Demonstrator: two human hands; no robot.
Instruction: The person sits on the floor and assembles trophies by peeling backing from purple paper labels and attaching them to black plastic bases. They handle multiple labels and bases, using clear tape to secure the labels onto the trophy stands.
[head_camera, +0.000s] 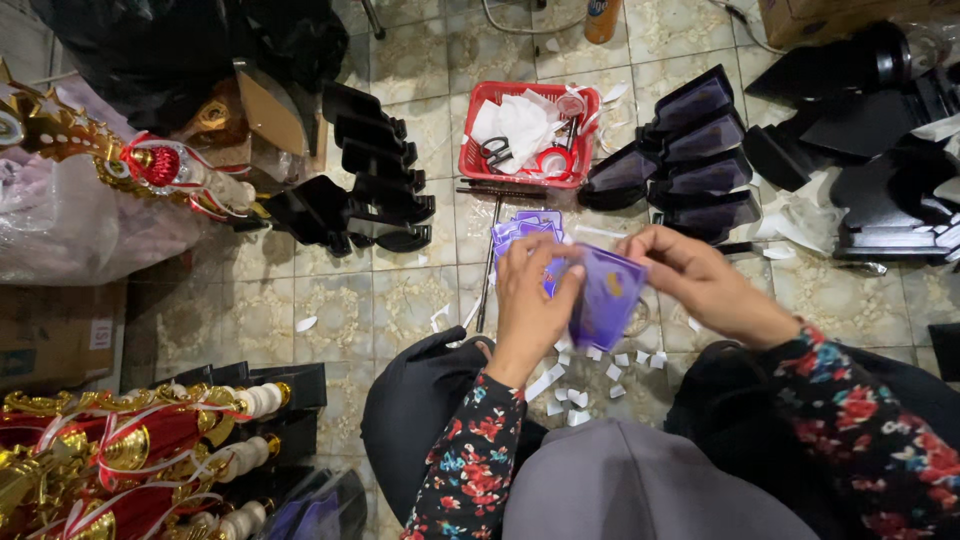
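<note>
Both hands were up close over the lap, pinching 1 glossy purple plastic sheet (606, 295) between them: the left hand (530, 300) had its fingers curled shut on the sheet's left edge, and the right hand (690, 278) was closed on the top right corner, probably so the flimsy thing stayed flat and steady while being worked. It hung just above the tiled floor (380, 290), right over a scatter of small white paper scraps (580, 395), too many to count properly, 10 or more. A small stack of matching purple sheets (525, 230) lay just beyond the hands, handy for grabbing. The red plastic basket (478, 150) behind that held 1 pair of scissors (497, 152) and 1 red tape roll (553, 162). The black wedge-shaped plastic bases were grouped in 2 rows, 1 left (375, 170) and 1 right with purple fronts (695, 160), about 5 each.
</note>
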